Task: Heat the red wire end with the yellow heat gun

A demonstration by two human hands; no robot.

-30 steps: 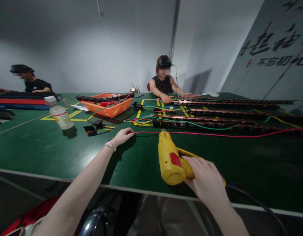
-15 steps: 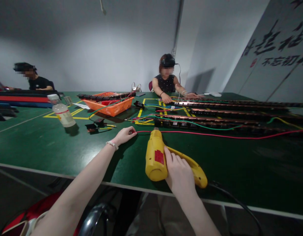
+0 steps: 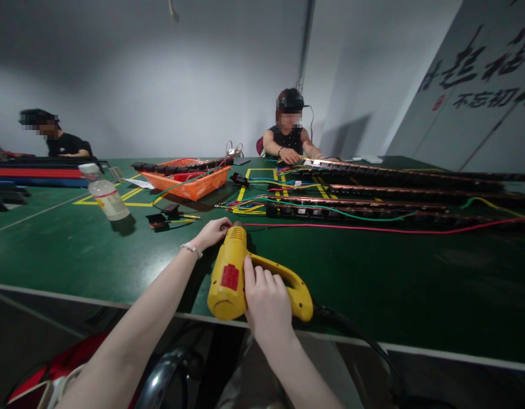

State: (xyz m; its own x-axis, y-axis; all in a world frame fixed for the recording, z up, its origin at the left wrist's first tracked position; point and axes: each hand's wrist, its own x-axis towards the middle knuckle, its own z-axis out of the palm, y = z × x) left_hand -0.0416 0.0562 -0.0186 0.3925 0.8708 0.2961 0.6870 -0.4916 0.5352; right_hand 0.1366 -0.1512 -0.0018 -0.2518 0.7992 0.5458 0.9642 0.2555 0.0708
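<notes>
My right hand (image 3: 266, 298) grips a yellow heat gun (image 3: 230, 272) by its handle, near the front edge of the green table (image 3: 373, 278). The gun's nozzle points at the end of a long red wire (image 3: 373, 228). My left hand (image 3: 212, 232) pinches that wire end just in front of the nozzle. A bracelet sits on my left wrist. The gun's black cord (image 3: 351, 341) trails off the table edge to the right.
Long copper-and-black strips (image 3: 394, 196) with coloured wires lie across the right. An orange tray (image 3: 190, 183), a plastic bottle (image 3: 105, 197) and small black connectors (image 3: 164, 217) sit at left. One person sits opposite, handling a strip; another sits far left.
My right hand has swung the heat gun left, bringing its nozzle up to the wire end held by my left hand. The person opposite has lifted a strip end.
</notes>
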